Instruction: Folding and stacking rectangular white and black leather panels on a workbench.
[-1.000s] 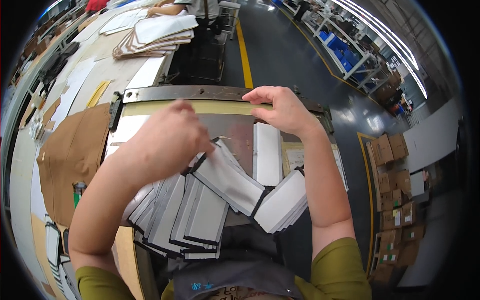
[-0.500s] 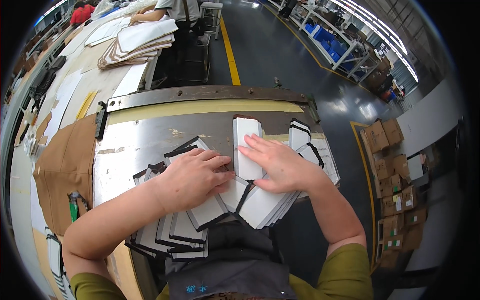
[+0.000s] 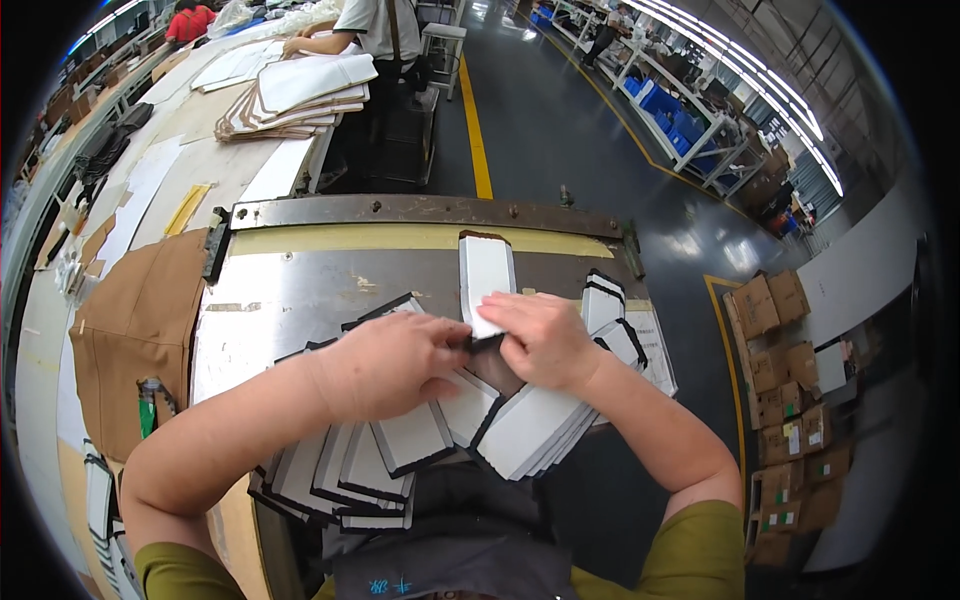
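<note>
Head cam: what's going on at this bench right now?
A person stands at a metal-topped workbench, both hands on flat white pieces with dark edges. The left hand and right hand meet at the near end of one upright white piece. More such pieces lie fanned at the near edge. Brown sheet material lies to the left. Another person works at a far table.

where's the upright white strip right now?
In the head view, the white strip lies on the metal table, centre, running away from the person. Its near end sits under the fingertips of the left hand and right hand.
</note>
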Tool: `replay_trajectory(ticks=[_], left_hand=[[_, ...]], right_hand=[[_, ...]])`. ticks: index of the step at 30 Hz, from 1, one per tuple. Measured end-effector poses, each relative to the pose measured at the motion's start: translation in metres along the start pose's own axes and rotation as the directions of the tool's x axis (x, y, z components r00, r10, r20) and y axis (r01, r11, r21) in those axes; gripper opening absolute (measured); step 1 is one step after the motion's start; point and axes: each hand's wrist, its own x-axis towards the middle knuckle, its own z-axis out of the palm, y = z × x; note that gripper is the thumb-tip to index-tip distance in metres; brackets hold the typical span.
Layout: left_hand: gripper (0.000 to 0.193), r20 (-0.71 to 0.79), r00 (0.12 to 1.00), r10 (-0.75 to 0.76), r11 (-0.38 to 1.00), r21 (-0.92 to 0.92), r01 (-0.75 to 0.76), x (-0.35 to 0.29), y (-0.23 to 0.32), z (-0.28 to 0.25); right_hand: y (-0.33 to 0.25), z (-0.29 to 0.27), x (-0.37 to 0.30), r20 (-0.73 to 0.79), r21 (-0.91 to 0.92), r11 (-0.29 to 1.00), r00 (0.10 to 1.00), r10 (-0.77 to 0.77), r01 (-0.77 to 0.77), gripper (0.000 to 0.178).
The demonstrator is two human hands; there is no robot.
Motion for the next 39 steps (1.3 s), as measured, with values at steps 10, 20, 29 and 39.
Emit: replay_trajectory(ticks=[10, 20, 29, 39], left_hand=[[0.045, -0.666, 0.744, 0.044, 0.989, 0.133, 0.061, 0.038, -0.082, -0.034], [0.036, -0.402, 0.903, -0.151, 0.985, 0.010, 0.170, -0.002, -0.102, 0.016], [0.036, -0.385, 0.917, -0.104, 0.992, -0.101, 0.070, -0.007, -0.102, 0.007], [0.031, -0.388, 0.918, -0.084, 0.995, -0.079, 0.058, -0.009, -0.107, 0.008]], right_hand=[[-0.008, -0.022, 0.094, -0.440, -0.023, 0.961, 0.861, -0.257, 0.275, 0.034], [0.028, 0.038, 0.081, 0.090, 0.068, 0.995, 0.994, 0.063, -0.069, 0.027], [0.035, 0.031, 0.106, -0.008, -0.122, 0.956, 0.964, 0.267, -0.266, 0.013], [0.046, 0.039, 0.126, 0.119, -0.299, 0.954, 0.993, 0.018, 0.018, 0.012]])
